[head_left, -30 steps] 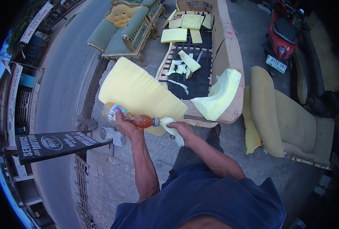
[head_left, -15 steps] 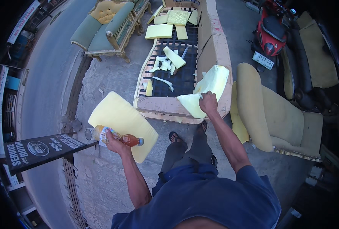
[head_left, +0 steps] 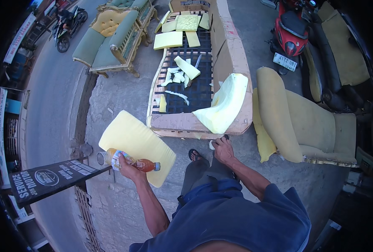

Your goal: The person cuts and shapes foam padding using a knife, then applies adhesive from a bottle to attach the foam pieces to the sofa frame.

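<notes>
My left hand (head_left: pixel 129 167) is wrapped round a clear plastic bottle (head_left: pixel 146 165) of amber liquid, lying sideways with its cap to the right. Under the bottle, a flat yellow foam sheet (head_left: pixel 146 143) lies on the pavement. Close in front of my legs, my right hand (head_left: pixel 224 150) is closed on a small white scrap (head_left: pixel 212 145), mostly hidden by the fingers. Just beyond that hand, a curved pale-yellow foam piece (head_left: pixel 226 103) rests on the near right corner of the stripped sofa frame (head_left: pixel 178 122), apart from my fingers.
Foam offcuts (head_left: pixel 179 77) and a knife (head_left: pixel 198 61) lie on the frame's black webbing, with foam blocks (head_left: pixel 168 40) farther back. A beige seat (head_left: pixel 304 122) stands right, a red scooter (head_left: pixel 290 31) behind it. Left are a sign (head_left: pixel 52 178), green armchair (head_left: pixel 106 46) and road (head_left: pixel 48 105).
My right hand has left the curved foam and come down toward my legs, holding the white scrap. My left hand keeps the bottle. A motorcycle with a rider has appeared on the road.
</notes>
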A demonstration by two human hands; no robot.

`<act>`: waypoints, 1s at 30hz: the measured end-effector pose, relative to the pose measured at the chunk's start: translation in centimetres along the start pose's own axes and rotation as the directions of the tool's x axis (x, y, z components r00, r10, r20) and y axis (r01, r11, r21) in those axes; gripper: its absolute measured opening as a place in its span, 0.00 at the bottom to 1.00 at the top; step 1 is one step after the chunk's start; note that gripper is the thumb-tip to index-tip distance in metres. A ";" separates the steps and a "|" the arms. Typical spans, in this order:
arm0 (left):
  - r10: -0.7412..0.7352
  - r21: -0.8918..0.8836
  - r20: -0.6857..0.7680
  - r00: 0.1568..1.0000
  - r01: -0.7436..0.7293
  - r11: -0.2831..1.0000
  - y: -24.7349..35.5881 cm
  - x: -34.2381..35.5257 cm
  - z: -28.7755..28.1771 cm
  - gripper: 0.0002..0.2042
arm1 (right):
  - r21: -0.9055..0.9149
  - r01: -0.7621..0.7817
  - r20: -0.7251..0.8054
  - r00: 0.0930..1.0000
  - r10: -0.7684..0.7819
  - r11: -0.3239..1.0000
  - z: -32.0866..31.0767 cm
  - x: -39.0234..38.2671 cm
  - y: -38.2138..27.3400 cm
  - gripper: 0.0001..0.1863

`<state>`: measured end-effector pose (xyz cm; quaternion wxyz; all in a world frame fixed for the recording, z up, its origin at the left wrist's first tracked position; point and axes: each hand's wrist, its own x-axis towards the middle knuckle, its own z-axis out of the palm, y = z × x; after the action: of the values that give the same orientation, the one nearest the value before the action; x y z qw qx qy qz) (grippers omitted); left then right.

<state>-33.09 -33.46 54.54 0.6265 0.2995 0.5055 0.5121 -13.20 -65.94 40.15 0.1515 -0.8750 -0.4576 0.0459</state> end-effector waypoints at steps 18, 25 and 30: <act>-0.125 -0.102 0.370 0.921 0.174 0.979 0.6 -2.2 13.0 0.26 | 0.591 -0.563 0.700 0.714 0.020 -0.577 -9.5 9.2 -12.7 0.17; 0.105 0.132 0.241 0.965 -0.140 0.981 -0.2 -1.2 11.1 0.27 | 0.747 -0.469 0.583 0.802 0.128 -0.471 -15.4 8.5 -6.0 0.17; -0.083 0.011 0.243 0.966 0.083 0.997 -0.6 -2.4 10.5 0.26 | 0.693 -0.291 -0.157 0.832 0.533 0.659 -11.7 10.6 18.3 0.20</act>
<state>-22.96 -34.40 57.99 0.7045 0.3388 0.4372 0.4448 9.89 -69.70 46.24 0.5051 -0.8435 -0.1648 0.0786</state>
